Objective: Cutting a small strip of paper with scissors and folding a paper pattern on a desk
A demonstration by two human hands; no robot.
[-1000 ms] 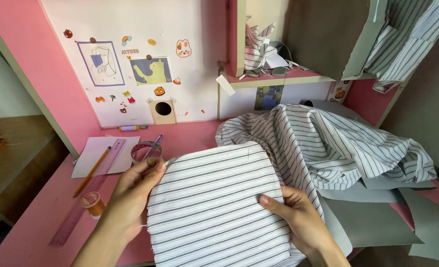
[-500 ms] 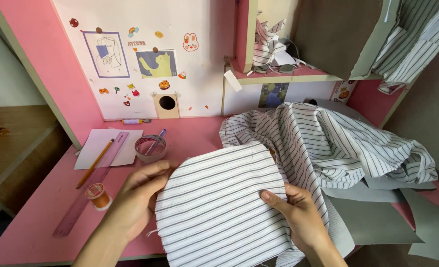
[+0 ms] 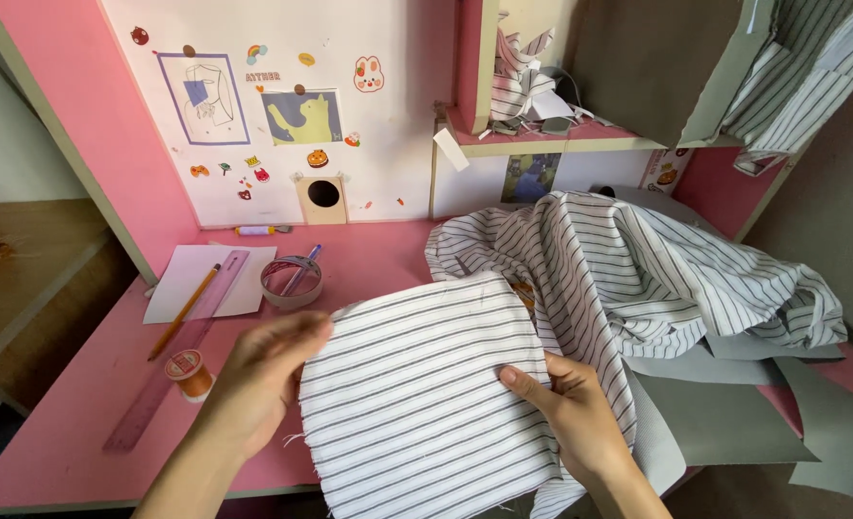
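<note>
Left hand (image 3: pixel 263 370) grips the striped fabric piece's (image 3: pixel 417 384) left edge; right hand (image 3: pixel 576 408) pinches its right edge, near the tabletop's (image 3: pixel 378 255) front edge.

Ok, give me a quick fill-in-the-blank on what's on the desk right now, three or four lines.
1. Both hands, left hand and right hand, hold a piece of ____ cloth.
2. The spool of thread is ____ in colour.
3. The pencil lies partly on a sheet of ____.
4. The desk top is ____.

Missing words: striped; orange; paper; pink
</note>
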